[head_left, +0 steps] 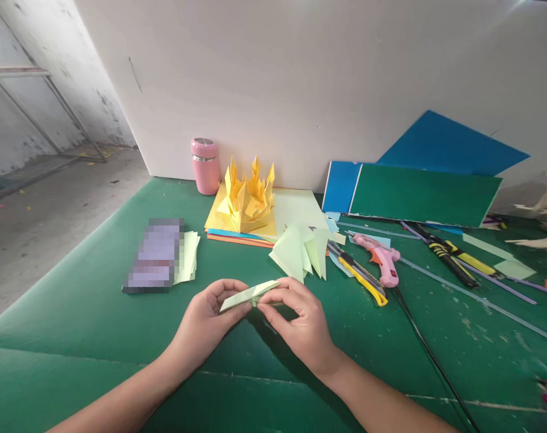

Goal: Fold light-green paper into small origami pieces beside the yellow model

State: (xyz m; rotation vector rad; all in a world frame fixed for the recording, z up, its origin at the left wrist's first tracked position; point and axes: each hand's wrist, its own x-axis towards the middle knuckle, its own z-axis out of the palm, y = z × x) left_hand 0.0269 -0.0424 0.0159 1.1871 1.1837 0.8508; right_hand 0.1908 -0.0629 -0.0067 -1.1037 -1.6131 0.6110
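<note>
Between my two hands a pale green folded paper (pixel 245 296) is held just above the green table. My left hand (pixel 213 311) pinches its left end, thumb in front and fingers behind. At the right end, the thumb and fingers of my right hand (pixel 299 313) close on the same paper. Its lower folds are partly hidden by my fingertips. Beyond my right hand lie several folded light green paper pieces (pixel 295 248). Farther back, a yellow folded-paper crown (pixel 246 201) rests on a stack of coloured sheets (pixel 237 239).
At the left lie a blurred purple object (pixel 154 255) and small green sheets (pixel 189 257). A pink flask (pixel 205 168) stands at the back. Toward the right are a yellow cutter knife (pixel 358 273), a pink glue gun (pixel 379 258) with its cable, glue sticks, and a green board (pixel 424 193).
</note>
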